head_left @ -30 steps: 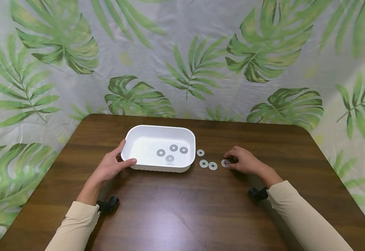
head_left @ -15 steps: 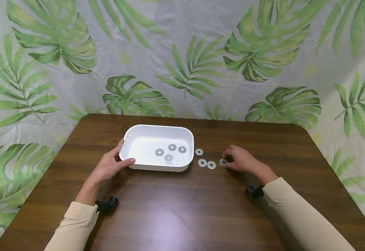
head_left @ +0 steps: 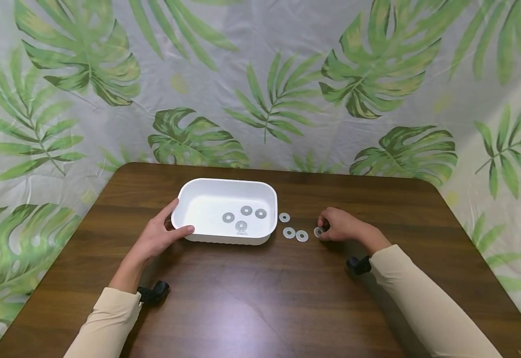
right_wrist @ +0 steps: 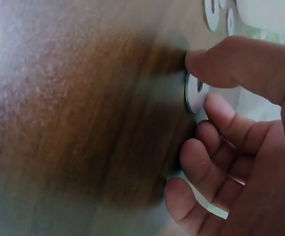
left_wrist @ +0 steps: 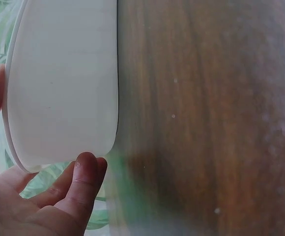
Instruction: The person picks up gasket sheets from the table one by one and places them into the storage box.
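My left hand holds the left end of a white plastic tub, with the thumb on the near rim and fingers round the end wall. In the left wrist view the fingertips press against the tub's side. At the right, my right hand pinches a flat metal washer between thumb and index finger, low at the tabletop. The right wrist view shows that washer tilted on edge, the thumb covering part of it and the other fingers curled beneath.
Between tub and right hand lie three more washers: one by the tub's right wall and a close pair, left and right. Several washers, one of them leftmost, lie inside the tub. A leaf-print cloth hangs behind the brown table.
My right thumb and fingertips have closed in on the washer, and the right forearm has shifted slightly left. The left hand and tub stay put.
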Demonstrator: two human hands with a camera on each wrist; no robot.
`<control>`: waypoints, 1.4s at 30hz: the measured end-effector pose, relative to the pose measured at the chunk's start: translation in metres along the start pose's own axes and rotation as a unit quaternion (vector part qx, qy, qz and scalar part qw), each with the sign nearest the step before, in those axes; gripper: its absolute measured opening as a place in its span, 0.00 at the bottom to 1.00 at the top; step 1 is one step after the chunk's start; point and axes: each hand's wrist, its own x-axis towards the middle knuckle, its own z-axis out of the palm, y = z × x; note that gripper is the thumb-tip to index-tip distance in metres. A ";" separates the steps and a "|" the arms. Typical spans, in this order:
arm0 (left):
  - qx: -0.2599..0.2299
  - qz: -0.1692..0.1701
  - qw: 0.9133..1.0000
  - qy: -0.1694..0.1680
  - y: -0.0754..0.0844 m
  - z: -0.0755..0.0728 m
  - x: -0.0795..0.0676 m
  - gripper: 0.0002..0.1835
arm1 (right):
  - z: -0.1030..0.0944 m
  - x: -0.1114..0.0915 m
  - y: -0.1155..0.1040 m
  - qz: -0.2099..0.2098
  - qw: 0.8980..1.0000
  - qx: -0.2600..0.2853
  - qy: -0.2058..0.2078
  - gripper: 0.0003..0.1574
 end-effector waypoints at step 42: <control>-0.021 0.027 0.999 0.004 0.002 0.001 -0.002 0.52 | -0.002 -0.011 0.009 -0.034 0.998 0.056 0.016 0.16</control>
